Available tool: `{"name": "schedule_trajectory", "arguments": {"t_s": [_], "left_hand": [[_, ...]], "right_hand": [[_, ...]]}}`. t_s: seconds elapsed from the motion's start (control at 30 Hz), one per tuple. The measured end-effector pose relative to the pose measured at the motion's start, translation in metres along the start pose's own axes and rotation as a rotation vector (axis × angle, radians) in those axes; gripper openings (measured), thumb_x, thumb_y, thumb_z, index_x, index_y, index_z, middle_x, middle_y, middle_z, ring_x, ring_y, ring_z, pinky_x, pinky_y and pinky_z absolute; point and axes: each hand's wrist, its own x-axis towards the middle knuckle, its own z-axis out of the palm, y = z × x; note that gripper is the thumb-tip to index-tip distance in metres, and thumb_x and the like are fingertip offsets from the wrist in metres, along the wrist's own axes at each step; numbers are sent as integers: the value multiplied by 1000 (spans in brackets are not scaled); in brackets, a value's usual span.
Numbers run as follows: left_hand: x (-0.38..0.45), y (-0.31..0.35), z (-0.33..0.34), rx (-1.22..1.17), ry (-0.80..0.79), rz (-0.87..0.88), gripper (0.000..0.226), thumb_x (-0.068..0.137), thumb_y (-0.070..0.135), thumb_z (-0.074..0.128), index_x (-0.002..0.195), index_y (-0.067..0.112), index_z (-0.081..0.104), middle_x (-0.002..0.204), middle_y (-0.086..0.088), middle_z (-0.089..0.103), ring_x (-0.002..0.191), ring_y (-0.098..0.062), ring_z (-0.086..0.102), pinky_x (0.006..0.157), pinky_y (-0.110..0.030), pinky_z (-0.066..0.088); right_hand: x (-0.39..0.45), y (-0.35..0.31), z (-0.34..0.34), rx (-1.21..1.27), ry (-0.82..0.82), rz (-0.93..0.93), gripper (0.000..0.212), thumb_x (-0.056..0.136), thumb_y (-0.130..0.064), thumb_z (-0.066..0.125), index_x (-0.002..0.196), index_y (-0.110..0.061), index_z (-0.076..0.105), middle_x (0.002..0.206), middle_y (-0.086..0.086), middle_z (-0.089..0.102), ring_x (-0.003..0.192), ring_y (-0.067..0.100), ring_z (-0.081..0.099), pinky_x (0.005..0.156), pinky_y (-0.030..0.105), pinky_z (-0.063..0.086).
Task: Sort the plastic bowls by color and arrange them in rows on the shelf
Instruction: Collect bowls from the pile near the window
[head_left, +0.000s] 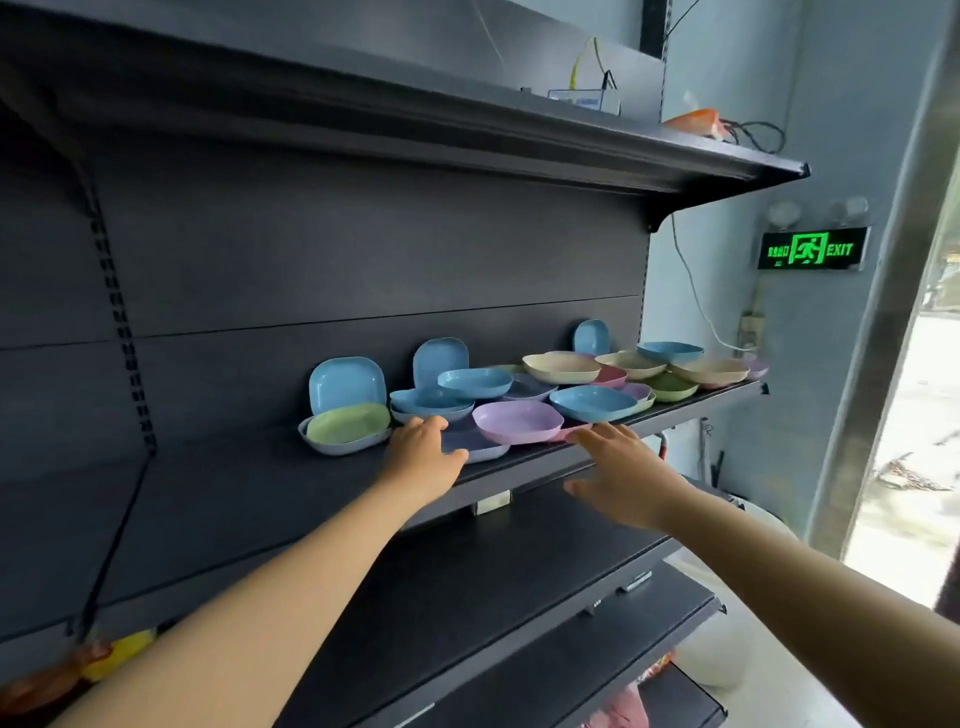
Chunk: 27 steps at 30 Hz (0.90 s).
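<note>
Several plastic bowls in blue, green, purple, cream and pink lie mixed on the dark shelf (218, 467). A purple bowl (517, 422) sits near the front edge over a grey-blue bowl (480, 448). My left hand (423, 454) rests on the shelf with its fingers against the grey-blue bowl, just below a stack of blue bowls (431, 402). My right hand (621, 470) hovers open in front of the shelf edge, fingertips close to the purple bowl. A green bowl (347, 423) lies in a pale bowl at the left, with a blue bowl (347, 383) leaning on the back panel.
The left half of the shelf is bare. An upper shelf (571, 145) overhangs, carrying cables and a box. Lower dark shelves (493, 587) jut out beneath my arms. A lit green exit sign (810, 250) hangs on the right wall beside a bright doorway.
</note>
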Motion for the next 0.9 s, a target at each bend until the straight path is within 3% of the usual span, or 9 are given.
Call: {"name": "schedule_trajectory", "arguments": {"t_s": [0.17, 0.33, 0.4, 0.43, 0.47, 0.5, 0.6, 0.7, 0.9], "left_hand": [[45, 21, 31, 26, -14, -11, 56, 93, 36, 50, 143, 15, 34, 147, -6, 34, 133, -22, 36, 102, -32, 35], [96, 23, 47, -77, -50, -147, 57, 92, 40, 51, 140, 14, 36, 137, -6, 45, 117, -22, 50, 85, -29, 41], [117, 19, 53, -148, -75, -208, 33, 89, 40, 53, 109, 14, 51, 99, -2, 55, 84, -17, 53, 68, -27, 35], [124, 18, 56, -170, -69, -231, 26, 87, 40, 55, 85, 16, 46, 77, 0, 45, 67, -15, 43, 61, -26, 28], [132, 16, 60, -192, -69, -249, 33, 84, 40, 57, 72, 17, 36, 66, 1, 32, 58, -14, 32, 57, -26, 23], [139, 15, 63, -198, -74, -256, 39, 83, 41, 60, 68, 18, 31, 63, 1, 27, 57, -14, 27, 55, -27, 20], [154, 13, 73, -236, -77, -307, 37, 81, 41, 65, 75, 17, 38, 71, -3, 34, 64, -17, 33, 57, -27, 24], [161, 14, 80, -286, -83, -355, 40, 79, 36, 71, 73, 15, 37, 67, -2, 37, 60, -16, 36, 55, -26, 27], [166, 24, 88, -252, -48, -465, 46, 75, 24, 76, 64, 15, 32, 57, 0, 34, 51, -15, 32, 51, -26, 24]], "right_hand": [[31, 53, 13, 58, 14, 40, 62, 89, -43, 58, 143, -25, 34, 146, 2, 37, 135, 23, 31, 107, 36, 34], [85, 92, 22, 104, 16, 22, 61, 89, -37, 60, 143, -23, 35, 145, 3, 39, 134, 24, 32, 107, 35, 33], [110, 107, 22, 117, 26, 24, 60, 87, -37, 61, 141, -21, 39, 144, 4, 40, 132, 26, 36, 107, 36, 32], [123, 115, 21, 122, 34, 34, 59, 86, -37, 62, 139, -21, 41, 143, 4, 42, 131, 27, 37, 107, 36, 32], [135, 124, 21, 127, 41, 45, 58, 85, -37, 63, 137, -20, 44, 141, 4, 44, 129, 27, 39, 106, 35, 33], [147, 133, 20, 133, 45, 61, 56, 84, -38, 63, 135, -20, 46, 138, 3, 46, 127, 27, 41, 105, 35, 34], [178, 163, 24, 182, 96, 97, 57, 78, -37, 65, 130, -23, 48, 127, 1, 57, 115, 24, 52, 96, 39, 45], [200, 189, 30, 231, 106, 156, 56, 75, -34, 65, 127, -23, 50, 114, 0, 64, 98, 22, 60, 83, 35, 51], [232, 216, 43, 387, -70, 343, 33, 74, -21, 73, 100, -16, 52, 78, 3, 61, 65, 23, 61, 59, 31, 54]]}}
